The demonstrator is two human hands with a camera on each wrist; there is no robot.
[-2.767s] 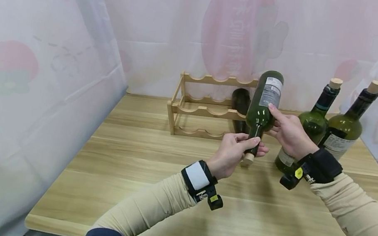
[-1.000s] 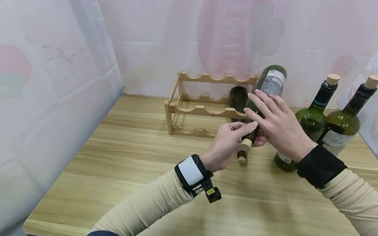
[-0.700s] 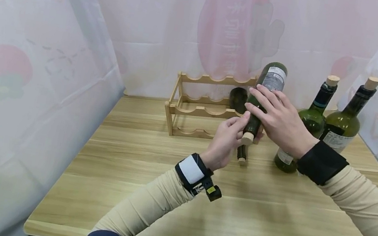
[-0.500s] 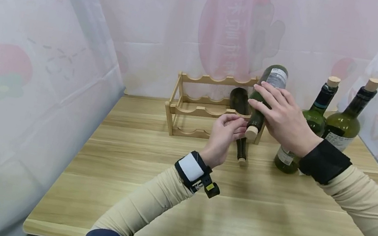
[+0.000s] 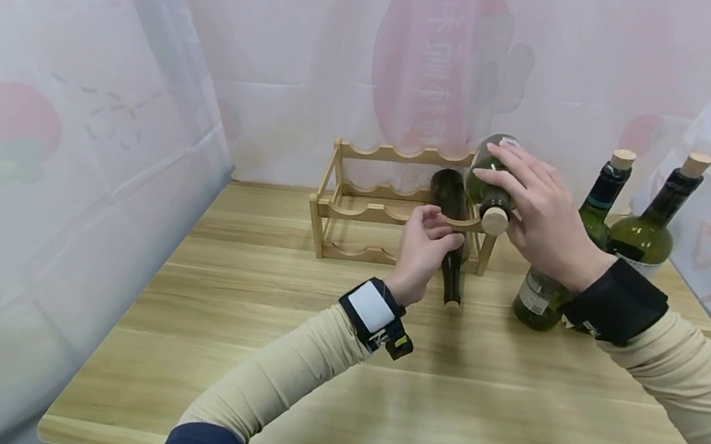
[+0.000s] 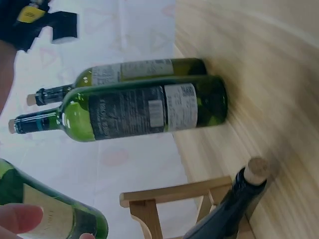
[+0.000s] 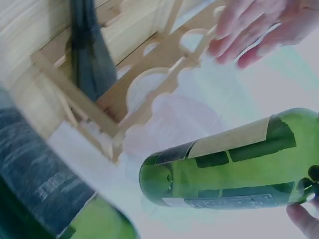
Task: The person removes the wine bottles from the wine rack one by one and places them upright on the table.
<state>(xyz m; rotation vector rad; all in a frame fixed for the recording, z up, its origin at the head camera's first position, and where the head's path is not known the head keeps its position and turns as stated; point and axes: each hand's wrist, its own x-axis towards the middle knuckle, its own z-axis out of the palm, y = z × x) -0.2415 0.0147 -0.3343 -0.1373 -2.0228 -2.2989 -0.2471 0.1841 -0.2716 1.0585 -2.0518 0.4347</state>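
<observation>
My right hand point(image 5: 549, 216) grips a green corked wine bottle point(image 5: 490, 154) from above, its fingers spread over the bottle's side. The bottle hangs over the right end of the wooden wine rack point(image 5: 367, 214), cork towards me; its pale label shows in the right wrist view. Just left of its neck is my left hand point(image 5: 420, 253), fingers loosely bent around nothing and apart from the bottle. A dark wine bottle point(image 5: 451, 275) lies in the rack, its corked neck sticking out at the front below my left hand. Most of the held bottle's neck is foreshortened in the head view.
Two corked green wine bottles stand upright to the right of the rack: a nearer bottle point(image 5: 539, 294), partly behind my right wrist, and a farther bottle point(image 5: 646, 234). The wooden table point(image 5: 281, 320) meets hanging printed cloth point(image 5: 295, 76) at the back and sides.
My left hand has let go of the bottle's neck and drawn off to the left. The right hand has shifted its hold to the top, and the bottle has tipped towards level, its cork swinging up and right.
</observation>
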